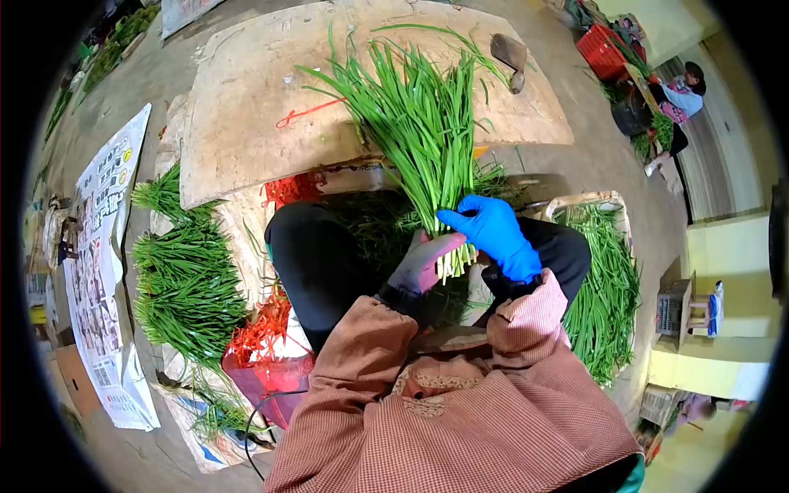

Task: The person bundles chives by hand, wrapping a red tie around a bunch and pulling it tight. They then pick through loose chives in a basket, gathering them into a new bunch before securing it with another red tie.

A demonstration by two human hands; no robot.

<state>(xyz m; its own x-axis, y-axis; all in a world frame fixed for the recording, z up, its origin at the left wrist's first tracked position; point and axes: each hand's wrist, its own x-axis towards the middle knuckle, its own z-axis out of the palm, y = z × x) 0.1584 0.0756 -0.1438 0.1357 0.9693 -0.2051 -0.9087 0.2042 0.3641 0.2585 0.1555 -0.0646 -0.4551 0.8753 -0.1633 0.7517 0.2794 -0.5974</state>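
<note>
A thick bunch of long green stalks (419, 123) fans out over the wooden board (246, 107), its pale cut ends pointing toward me. My left hand (426, 261), in a pinkish-grey glove, is closed around the lower stalks from the left. On the right side of the same stalks is my right hand (493, 234), in a blue glove, with thumb and fingers pressed on them just above the cut ends. A red tie (311, 112) lies on the board left of the leaves. Near the far right edge of the board rests a cleaver-like blade (509, 52).
Green bundles (189, 279) lie at the left, beside a bag of red ties (267, 337). A basket of greens (604, 287) stands at my right. A printed sheet (107, 279) covers floor at far left. Another person (682, 94) sits at upper right near a red crate (602, 51).
</note>
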